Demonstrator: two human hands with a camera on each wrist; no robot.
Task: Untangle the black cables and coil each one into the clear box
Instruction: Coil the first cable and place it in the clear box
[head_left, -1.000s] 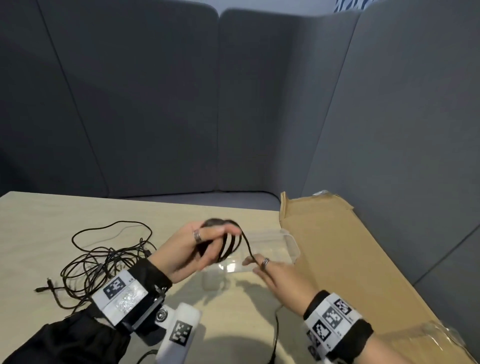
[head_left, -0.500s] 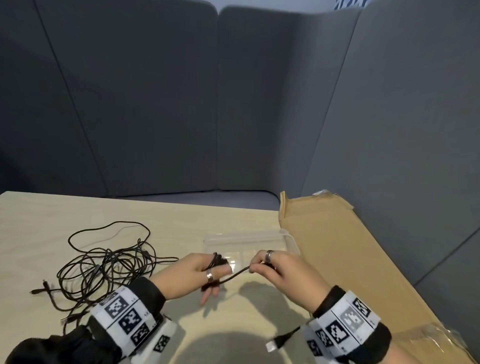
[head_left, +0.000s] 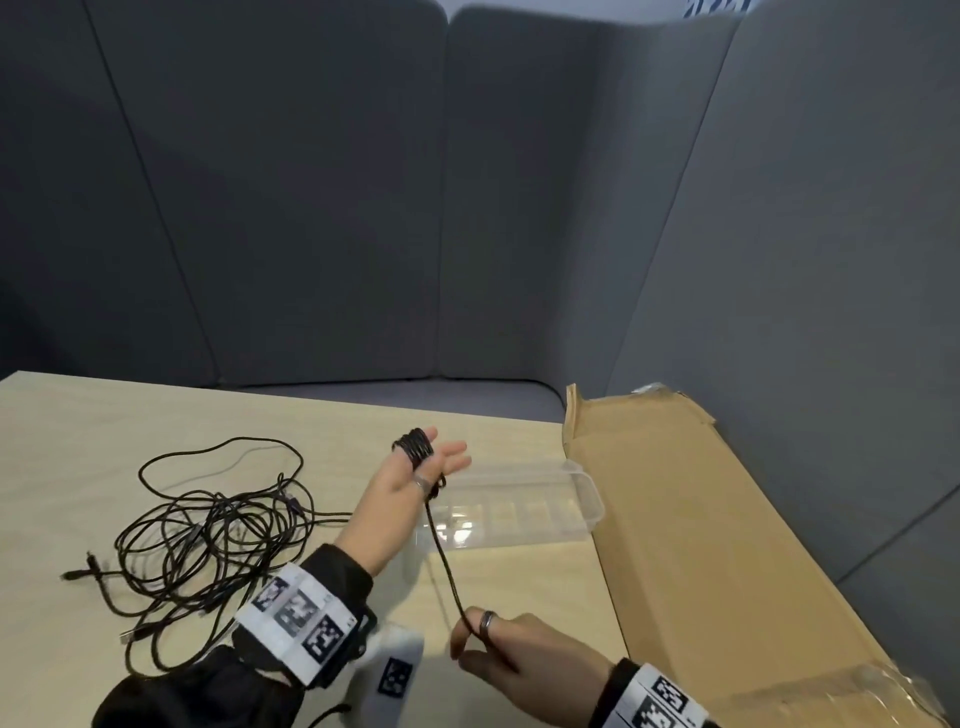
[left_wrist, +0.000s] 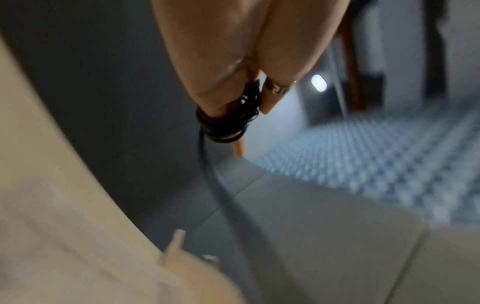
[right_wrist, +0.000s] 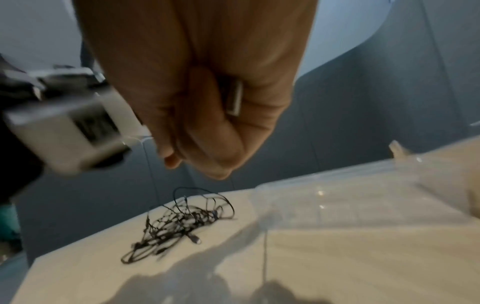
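My left hand (head_left: 434, 460) is raised over the table with its fingers stretched out. A black cable is wound in a tight coil (head_left: 414, 444) round two of them, and the left wrist view shows the same coil (left_wrist: 228, 123) on the fingers. From the coil a straight run of the cable (head_left: 444, 556) leads down toward me to my right hand (head_left: 480, 636), which pinches it between thumb and forefinger. The clear box (head_left: 584, 493) lies open on the table just right of my left hand. A tangle of black cables (head_left: 208, 535) lies to the left; the right wrist view shows this tangle (right_wrist: 182, 222) too.
A long flat cardboard carton (head_left: 701, 545) lies along the table's right side, touching the clear box's end. Grey padded panels (head_left: 322, 208) wall in the table at the back and right. Bare tabletop (head_left: 519, 587) lies between my hands and the carton.
My right hand has drawn back toward me along the cable, pulling it straight. My left hand has lifted and moved away with its fingers spread, the coil still round them.
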